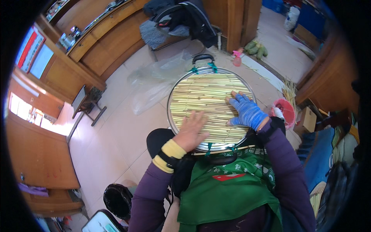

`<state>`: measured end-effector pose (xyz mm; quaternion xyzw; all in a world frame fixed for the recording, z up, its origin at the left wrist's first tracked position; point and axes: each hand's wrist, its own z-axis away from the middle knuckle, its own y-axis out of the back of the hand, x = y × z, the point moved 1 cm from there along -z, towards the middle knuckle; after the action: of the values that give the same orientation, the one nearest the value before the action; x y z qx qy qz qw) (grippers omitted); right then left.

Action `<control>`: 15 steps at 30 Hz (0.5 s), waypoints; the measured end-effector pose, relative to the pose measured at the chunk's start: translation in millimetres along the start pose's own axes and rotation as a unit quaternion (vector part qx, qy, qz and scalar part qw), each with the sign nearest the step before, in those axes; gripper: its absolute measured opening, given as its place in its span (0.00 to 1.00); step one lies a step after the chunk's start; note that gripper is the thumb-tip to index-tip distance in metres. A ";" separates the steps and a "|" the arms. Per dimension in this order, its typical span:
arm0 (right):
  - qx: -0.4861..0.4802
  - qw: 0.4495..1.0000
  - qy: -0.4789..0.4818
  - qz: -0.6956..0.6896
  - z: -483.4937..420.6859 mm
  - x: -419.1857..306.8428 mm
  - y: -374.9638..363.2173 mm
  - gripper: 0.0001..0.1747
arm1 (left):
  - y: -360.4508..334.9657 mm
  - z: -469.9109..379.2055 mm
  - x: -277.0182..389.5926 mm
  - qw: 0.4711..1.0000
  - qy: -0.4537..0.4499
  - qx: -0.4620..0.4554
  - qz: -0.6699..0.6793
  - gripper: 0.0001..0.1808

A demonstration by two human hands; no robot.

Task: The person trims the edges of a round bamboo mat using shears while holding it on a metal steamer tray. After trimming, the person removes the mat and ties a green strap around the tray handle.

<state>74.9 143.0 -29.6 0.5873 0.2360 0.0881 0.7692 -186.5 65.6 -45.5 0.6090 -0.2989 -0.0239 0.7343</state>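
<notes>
On my lap rests a round metal pan (pixel 170 116) with black handles (pixel 203 57) at its far and near ends. A round mat of straw-like stalks (pixel 203 95) covers most of it, its stalks running crosswise. My bare left hand (pixel 192 132) lies palm down on the mat's near left part, fingers spread. Flat on its right part is my right hand (pixel 246 111), in a blue fingerless glove, fingers apart. Neither hand grips anything. Green ties (pixel 213 68) are knotted by the handles. A thin stick (pixel 243 148) lies across the near end, above my green apron (pixel 226 200).
A clear plastic sheet (pixel 150 84) lies on the tiled floor to the left. Beyond the pan stands a chair (pixel 179 47) with clothes. A pink spray bottle (pixel 237 59), green vegetables (pixel 256 49) and a pink basket (pixel 285 111) are at right. A small stool (pixel 87 103) stands left.
</notes>
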 end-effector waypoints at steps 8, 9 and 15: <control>0.167 0.985 -0.036 -0.039 52.8 21.6 -48.9 0.49 | 17.1 -57.4 -20.4 0.997 0.033 0.032 -0.064 0.43; 0.149 0.988 -0.045 -0.007 51.1 19.7 -53.5 0.49 | 12.6 -61.9 -20.0 0.994 0.059 0.002 -0.094 0.44; 0.169 0.983 -0.026 -0.065 60.8 37.8 -52.7 0.48 | 5.6 -61.2 -28.9 0.991 0.085 0.000 -0.099 0.47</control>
<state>128.8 90.7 -77.1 0.6943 0.2656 -0.0186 0.6686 -183.4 132.5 -57.1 0.6356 -0.1738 -0.0444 0.7509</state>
